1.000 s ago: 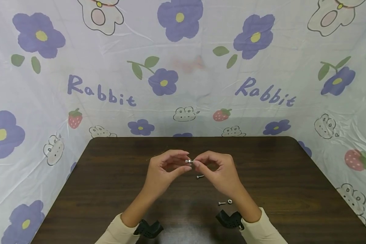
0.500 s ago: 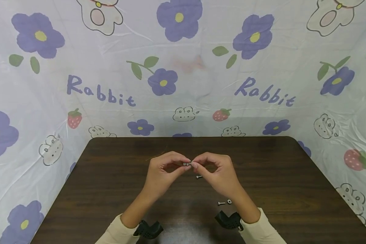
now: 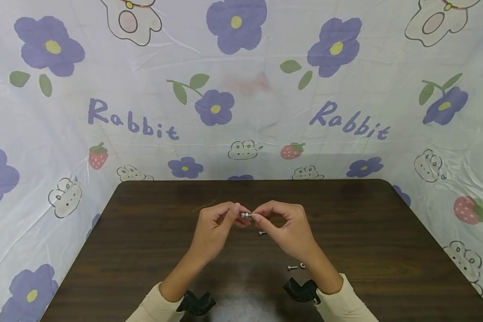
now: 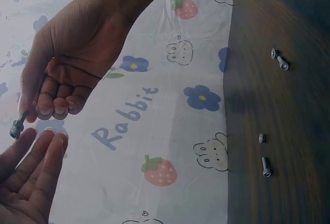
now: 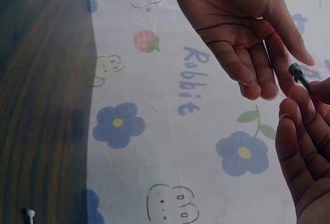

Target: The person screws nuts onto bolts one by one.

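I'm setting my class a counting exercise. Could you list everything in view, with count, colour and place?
Table: 1, dark brown, lower part of the head view
Backdrop cloth: 1, white with a purple, green and red print, behind the table
Held bolt: 1, silvery, raised above the table
Held nut: apparently 1, silvery, on the held bolt near its head
Loose bolts: 2, silvery, on the table
Loose nuts: 2, silvery, each near a loose bolt
Wrist devices: 2, black, one per wrist
Sleeves: 2, cream, on the forearms
Left grip: 1, bare, beside the held bolt's head
Right grip: 1, bare, pinching the held bolt
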`<action>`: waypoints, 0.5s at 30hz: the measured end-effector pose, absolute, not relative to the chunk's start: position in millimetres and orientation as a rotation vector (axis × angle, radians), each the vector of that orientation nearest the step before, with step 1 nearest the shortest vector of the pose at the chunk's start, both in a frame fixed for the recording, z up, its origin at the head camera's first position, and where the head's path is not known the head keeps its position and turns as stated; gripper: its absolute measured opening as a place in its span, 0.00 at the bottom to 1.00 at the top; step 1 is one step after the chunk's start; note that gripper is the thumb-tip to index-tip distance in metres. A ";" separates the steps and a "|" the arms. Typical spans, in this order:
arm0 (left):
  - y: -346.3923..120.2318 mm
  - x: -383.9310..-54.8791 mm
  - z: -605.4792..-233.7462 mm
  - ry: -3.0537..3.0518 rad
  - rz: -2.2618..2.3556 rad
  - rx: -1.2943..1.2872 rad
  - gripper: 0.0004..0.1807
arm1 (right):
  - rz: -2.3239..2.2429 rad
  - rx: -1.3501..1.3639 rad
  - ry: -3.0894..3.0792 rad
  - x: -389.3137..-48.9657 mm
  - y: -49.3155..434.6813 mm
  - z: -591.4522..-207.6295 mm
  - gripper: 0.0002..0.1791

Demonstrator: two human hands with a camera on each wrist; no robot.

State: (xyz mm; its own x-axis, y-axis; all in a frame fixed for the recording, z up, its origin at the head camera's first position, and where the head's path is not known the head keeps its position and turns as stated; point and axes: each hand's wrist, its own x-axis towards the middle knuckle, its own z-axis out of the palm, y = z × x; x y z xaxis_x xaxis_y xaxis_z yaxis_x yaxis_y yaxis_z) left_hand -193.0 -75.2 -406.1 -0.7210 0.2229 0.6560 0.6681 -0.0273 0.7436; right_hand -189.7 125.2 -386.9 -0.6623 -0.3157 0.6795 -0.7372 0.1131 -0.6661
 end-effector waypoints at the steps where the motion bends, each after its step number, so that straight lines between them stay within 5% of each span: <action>1: -75.2 -192.6 -405.5 -1.913 -1.825 -0.929 0.11 | 1.562 1.026 -2.026 -189.8 125.0 -387.0 0.08; 15: -76.1 -194.3 -402.1 -1.775 -1.742 -1.007 0.15 | 1.545 1.033 -2.016 -191.3 126.5 -387.5 0.09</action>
